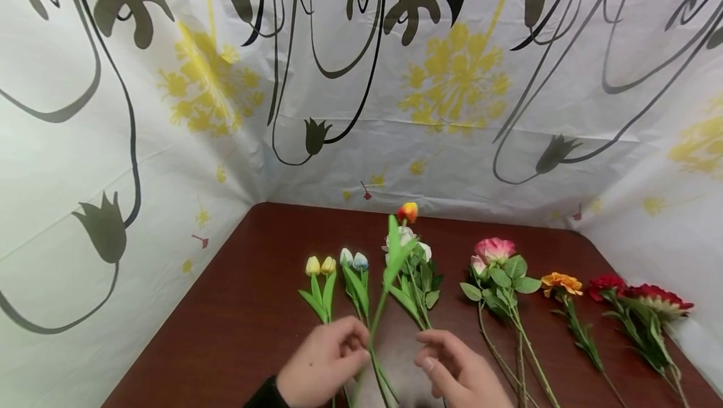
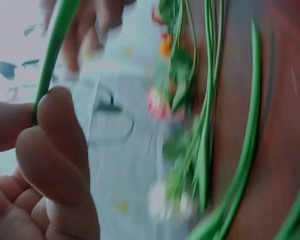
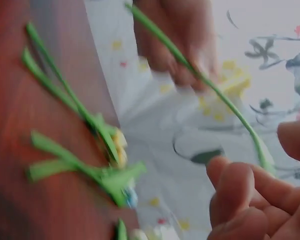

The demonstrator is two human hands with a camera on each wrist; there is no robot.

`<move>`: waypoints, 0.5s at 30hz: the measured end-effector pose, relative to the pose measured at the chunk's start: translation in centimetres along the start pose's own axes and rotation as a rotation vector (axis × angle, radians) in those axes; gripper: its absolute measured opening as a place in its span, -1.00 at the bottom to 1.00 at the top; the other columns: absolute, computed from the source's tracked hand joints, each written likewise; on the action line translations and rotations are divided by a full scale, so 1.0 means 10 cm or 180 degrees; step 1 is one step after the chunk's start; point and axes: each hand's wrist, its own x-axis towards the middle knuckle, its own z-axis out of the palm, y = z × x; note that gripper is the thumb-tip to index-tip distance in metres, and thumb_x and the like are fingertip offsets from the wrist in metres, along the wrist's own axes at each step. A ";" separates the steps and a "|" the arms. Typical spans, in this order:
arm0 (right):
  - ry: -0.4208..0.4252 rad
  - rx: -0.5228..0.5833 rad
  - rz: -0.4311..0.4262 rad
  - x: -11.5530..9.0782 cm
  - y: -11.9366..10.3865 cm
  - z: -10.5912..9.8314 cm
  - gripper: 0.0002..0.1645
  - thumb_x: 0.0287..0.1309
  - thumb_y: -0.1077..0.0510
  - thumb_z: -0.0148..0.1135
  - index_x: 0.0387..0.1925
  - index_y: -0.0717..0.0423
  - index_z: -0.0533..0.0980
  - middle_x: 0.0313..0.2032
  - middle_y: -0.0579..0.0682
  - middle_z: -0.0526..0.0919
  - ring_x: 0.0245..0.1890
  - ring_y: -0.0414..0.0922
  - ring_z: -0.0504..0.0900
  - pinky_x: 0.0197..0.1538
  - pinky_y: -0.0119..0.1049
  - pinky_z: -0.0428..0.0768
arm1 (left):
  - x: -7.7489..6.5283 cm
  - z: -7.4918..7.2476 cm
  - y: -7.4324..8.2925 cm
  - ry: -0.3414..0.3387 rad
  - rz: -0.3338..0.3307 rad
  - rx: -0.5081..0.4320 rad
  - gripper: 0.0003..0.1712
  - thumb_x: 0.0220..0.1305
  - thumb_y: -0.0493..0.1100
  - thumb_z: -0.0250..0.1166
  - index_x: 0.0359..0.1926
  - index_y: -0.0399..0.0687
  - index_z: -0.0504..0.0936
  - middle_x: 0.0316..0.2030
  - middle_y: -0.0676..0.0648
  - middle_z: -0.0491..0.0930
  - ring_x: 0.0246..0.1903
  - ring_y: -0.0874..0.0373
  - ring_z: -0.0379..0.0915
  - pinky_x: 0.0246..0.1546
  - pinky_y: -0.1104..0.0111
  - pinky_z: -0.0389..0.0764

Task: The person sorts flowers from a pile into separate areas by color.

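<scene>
My left hand (image 1: 324,361) pinches the green stem of an orange-red tulip (image 1: 408,212), which stands raised and tilted above the table. In the left wrist view, the thumb and fingertips meet on this stem (image 2: 55,50). My right hand (image 1: 460,367) is to the right of the stem, its fingers loosely bent, with nothing seen between them in the head view. Close to the left hand lie yellow tulips (image 1: 320,266) and blue-white tulips (image 1: 354,260). White roses (image 1: 425,251) lie behind the raised tulip, partly hidden by its leaf.
On the brown table (image 1: 226,307), pink roses (image 1: 494,250) lie right of centre. An orange flower (image 1: 561,284) and red flowers (image 1: 658,298) lie farther right. A patterned white sheet (image 1: 361,94) hangs around the table's back and sides.
</scene>
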 end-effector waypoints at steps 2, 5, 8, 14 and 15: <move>-0.0044 0.0146 -0.0049 0.03 -0.02 0.10 -0.49 0.51 0.00 0.10 0.27 0.25 0.40 -0.15 0.05 0.65 -0.49 -0.13 0.59 -0.40 -0.22 0.59 | 0.04 0.18 0.00 -0.0086 0.0063 -0.0203 -0.91 0.30 -0.24 0.33 -0.20 -0.01 0.60 -0.42 0.15 0.58 -0.44 0.32 0.52 -0.41 0.40 0.57; -0.0035 0.0349 -0.0123 0.04 -0.03 0.20 -0.55 0.51 0.05 0.09 0.20 0.31 0.41 -0.20 0.10 0.64 -0.54 -0.15 0.55 -0.42 -0.23 0.58 | 0.07 0.37 -0.01 -0.0246 0.0018 -0.0429 -0.91 0.29 -0.27 0.33 -0.21 -0.02 0.61 -0.44 0.17 0.57 -0.45 0.36 0.50 -0.42 0.43 0.54; 0.0037 0.0488 -0.0142 0.03 -0.02 0.24 -0.64 0.52 0.11 0.07 0.09 0.34 0.43 -0.32 0.10 0.61 -0.60 -0.17 0.50 -0.48 -0.24 0.56 | 0.07 0.49 -0.04 -0.0399 -0.0135 -0.0632 -0.91 0.30 -0.27 0.32 -0.20 -0.01 0.62 -0.44 0.16 0.58 -0.45 0.35 0.50 -0.41 0.44 0.53; 0.0163 0.0572 -0.0035 0.00 0.02 0.24 -0.71 0.52 0.11 0.07 0.00 0.31 0.43 -0.50 -0.03 0.50 -0.66 -0.24 0.42 -0.55 -0.28 0.52 | 0.06 0.57 -0.07 -0.0547 -0.0125 -0.0732 -0.92 0.32 -0.26 0.33 -0.22 -0.01 0.60 -0.46 0.20 0.55 -0.45 0.39 0.48 -0.41 0.46 0.52; 0.0147 0.0609 -0.0018 0.00 0.03 0.23 -0.70 0.52 0.11 0.07 -0.01 0.32 0.42 -0.52 -0.05 0.49 -0.66 -0.26 0.42 -0.56 -0.28 0.51 | 0.06 0.58 -0.07 -0.0557 -0.0115 -0.0737 -0.92 0.33 -0.25 0.34 -0.22 -0.01 0.60 -0.46 0.20 0.55 -0.45 0.39 0.48 -0.41 0.46 0.52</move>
